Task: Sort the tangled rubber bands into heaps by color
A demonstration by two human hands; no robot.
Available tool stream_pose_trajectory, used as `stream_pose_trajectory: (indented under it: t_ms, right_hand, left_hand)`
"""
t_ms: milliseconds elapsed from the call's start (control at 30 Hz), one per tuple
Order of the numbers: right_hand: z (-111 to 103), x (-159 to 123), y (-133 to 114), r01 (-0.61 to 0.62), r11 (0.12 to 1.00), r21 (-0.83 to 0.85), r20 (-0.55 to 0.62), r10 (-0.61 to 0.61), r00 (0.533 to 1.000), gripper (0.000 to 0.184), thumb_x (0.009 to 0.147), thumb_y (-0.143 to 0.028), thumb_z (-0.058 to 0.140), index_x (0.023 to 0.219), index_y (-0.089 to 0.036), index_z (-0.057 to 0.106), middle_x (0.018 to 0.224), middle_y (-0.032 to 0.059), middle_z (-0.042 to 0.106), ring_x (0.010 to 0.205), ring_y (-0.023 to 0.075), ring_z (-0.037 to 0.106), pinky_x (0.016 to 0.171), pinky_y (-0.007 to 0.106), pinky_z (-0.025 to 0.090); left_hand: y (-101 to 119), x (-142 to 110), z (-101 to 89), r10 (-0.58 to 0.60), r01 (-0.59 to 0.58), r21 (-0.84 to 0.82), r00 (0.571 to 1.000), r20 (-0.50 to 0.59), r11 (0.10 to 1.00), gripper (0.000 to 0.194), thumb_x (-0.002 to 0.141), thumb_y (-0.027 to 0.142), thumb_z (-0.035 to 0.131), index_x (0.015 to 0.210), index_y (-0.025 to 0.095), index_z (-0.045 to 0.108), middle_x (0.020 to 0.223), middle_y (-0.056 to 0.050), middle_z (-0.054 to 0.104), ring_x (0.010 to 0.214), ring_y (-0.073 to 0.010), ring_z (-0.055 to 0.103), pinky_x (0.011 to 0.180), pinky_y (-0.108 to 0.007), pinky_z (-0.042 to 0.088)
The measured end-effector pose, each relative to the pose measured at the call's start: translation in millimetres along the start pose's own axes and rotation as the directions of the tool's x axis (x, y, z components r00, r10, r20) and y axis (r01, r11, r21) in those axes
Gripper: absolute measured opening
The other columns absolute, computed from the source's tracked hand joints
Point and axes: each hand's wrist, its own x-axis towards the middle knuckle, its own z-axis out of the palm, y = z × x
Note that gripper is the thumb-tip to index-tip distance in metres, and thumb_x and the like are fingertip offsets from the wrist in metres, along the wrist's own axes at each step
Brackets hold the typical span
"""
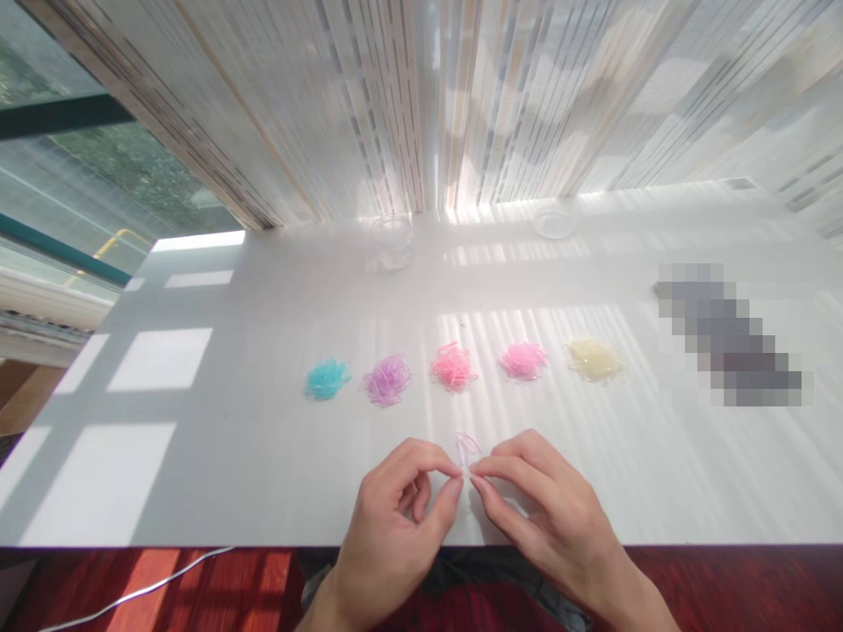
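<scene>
My left hand (401, 509) and my right hand (533, 505) meet over the near edge of a white table (263, 456). Both pinch a few thin pale pink elastic bands (466, 448) between thumb and forefinger, just above the tabletop. Beyond them lies a row of small heaps of tiny elastic bands: a teal heap (327, 378), a purple heap (385, 379), a coral pink heap (453, 366), a magenta pink heap (523, 360) and a pale yellow heap (594, 359). The coral pink heap is the nearest to my fingertips.
A clear plastic jar (392, 240) and a clear lid (554, 221) stand at the back of the table by a striped curtain (461, 96). A blurred dark object (731, 338) lies at the right. A white cable (132, 592) runs over the red floor below.
</scene>
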Motion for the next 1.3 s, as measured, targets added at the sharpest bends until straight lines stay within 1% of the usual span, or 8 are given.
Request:
stream_pose_trajectory:
  t_ms: [167,367,567,767,933,1133,1300]
  right_hand:
    - [0,2,-3,-0.001,1.0,0.014,-0.067,0.002,0.998,0.01,0.097,-0.013,0.064,0.1,-0.018,0.072,0.083,0.0032,0.065,0.076,0.0143,0.065,0.068,0.024,0.058]
    - [-1,3,-6,-0.016,0.998,0.056,-0.092,0.021,0.996,0.009,0.095,-0.014,0.066,0.098,-0.02,0.072,0.082,0.0022,0.065,0.075,0.0138,0.066,0.066,0.023,0.059]
    - [-2,5,-4,-0.027,0.998,0.058,-0.116,0.034,0.993,0.009,0.094,-0.013,0.067,0.096,-0.021,0.071,0.081,0.0021,0.067,0.074,0.0146,0.067,0.065,0.024,0.059]
    - [-5,6,2,-0.056,0.994,0.093,-0.115,0.066,0.991,0.01,0.093,-0.012,0.068,0.097,-0.02,0.072,0.082,0.0024,0.067,0.075,0.0147,0.067,0.066,0.024,0.058]
    - [-8,8,9,-0.087,0.992,0.088,-0.146,0.1,0.984,0.011,0.094,-0.011,0.068,0.098,-0.02,0.072,0.082,0.0024,0.067,0.075,0.0143,0.066,0.066,0.024,0.057]
    - [-12,12,14,-0.097,0.993,0.067,-0.178,0.107,0.978,0.01,0.093,-0.011,0.069,0.097,-0.02,0.073,0.082,0.0027,0.069,0.074,0.0147,0.068,0.065,0.025,0.058]
    - [-13,11,18,-0.12,0.991,0.065,-0.184,0.13,0.974,0.01,0.093,-0.013,0.068,0.096,-0.022,0.073,0.082,0.0029,0.07,0.073,0.0154,0.069,0.064,0.025,0.06]
  left_hand:
    - [-2,0,2.3,-0.041,0.041,0.024,0.999,-0.014,0.999,0.005,0.095,0.019,0.064,0.091,0.023,0.066,0.082,0.003,0.061,0.052,-0.0061,0.039,0.047,-0.018,0.036]
    - [0,1,1.2,-0.023,0.025,0.066,0.999,-0.039,0.997,0.005,0.093,0.019,0.064,0.089,0.021,0.066,0.082,0.001,0.063,0.052,-0.0065,0.038,0.046,-0.019,0.034]
    - [4,4,-1.4,0.02,-0.019,0.06,1.0,-0.019,0.998,0.007,0.094,0.019,0.065,0.088,0.021,0.068,0.081,0.0,0.065,0.049,-0.0063,0.037,0.043,-0.019,0.033]
    - [6,16,-1.4,0.077,-0.077,0.089,0.997,0.0,0.993,0.005,0.095,0.019,0.067,0.091,0.022,0.07,0.084,0.0,0.067,0.051,-0.0065,0.04,0.044,-0.019,0.036]
    - [8,27,-0.6,0.121,-0.121,0.116,0.993,0.005,0.986,0.004,0.095,0.019,0.07,0.094,0.022,0.071,0.087,0.0,0.07,0.052,-0.0068,0.041,0.047,-0.019,0.038]
    - [11,33,0.9,0.143,-0.146,0.135,0.989,0.036,0.98,0.006,0.096,0.019,0.069,0.098,0.023,0.073,0.09,-0.002,0.071,0.056,-0.0076,0.047,0.049,-0.019,0.042]
    - [15,38,3.1,0.141,-0.147,0.168,0.989,0.047,0.975,0.006,0.096,0.02,0.067,0.096,0.022,0.073,0.09,-0.003,0.072,0.056,-0.0079,0.05,0.049,-0.019,0.043]
